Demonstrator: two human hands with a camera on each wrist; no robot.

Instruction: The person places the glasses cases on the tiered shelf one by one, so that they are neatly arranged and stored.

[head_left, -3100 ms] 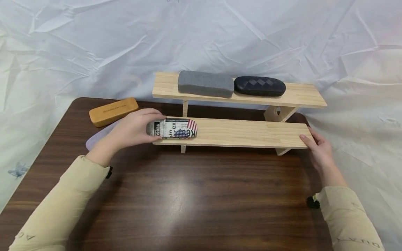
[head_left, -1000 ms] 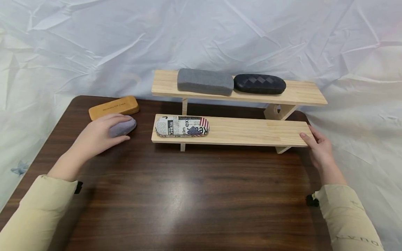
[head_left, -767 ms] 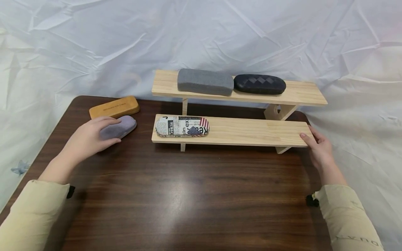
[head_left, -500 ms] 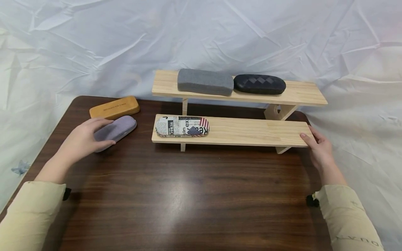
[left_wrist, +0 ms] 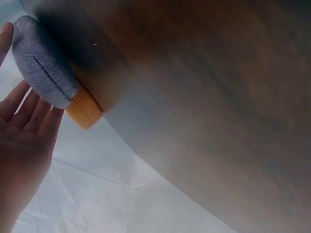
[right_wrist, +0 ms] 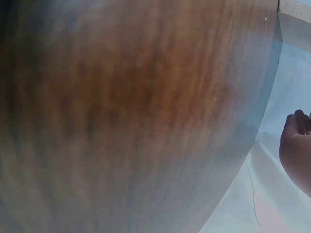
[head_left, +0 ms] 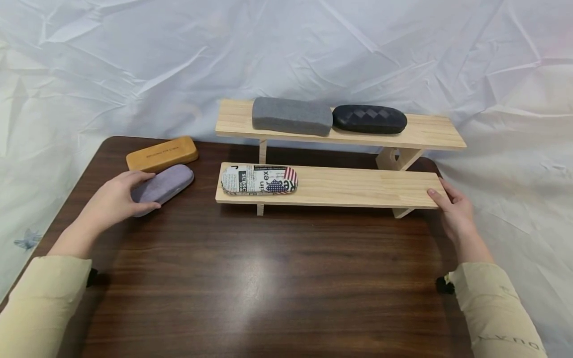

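Observation:
A lavender glasses case (head_left: 167,181) lies slantwise on the table at the left. My left hand (head_left: 109,201) spans its near end, thumb on the front side and fingers on the far side; the left wrist view shows the fingers against the fabric case (left_wrist: 43,63). At the right, my right hand (head_left: 457,216) grips the end of the lower board of a two-tier wooden shelf (head_left: 358,186), its thumb on top. On that board's left end sits a newsprint-patterned glasses case (head_left: 259,180). The right wrist view catches only part of my right hand (right_wrist: 297,150).
Behind the lavender case lies a tan glasses case (head_left: 162,153). A grey glasses case (head_left: 292,116) and a black glasses case (head_left: 369,119) sit side by side on the upper board. Dark wooden table (head_left: 268,278) extends in front; a white crumpled sheet (head_left: 286,49) hangs behind.
My left hand has let go of the newsprint-patterned case, moved left to the lavender case and slid back along it to its near end. My right hand has stayed on the shelf.

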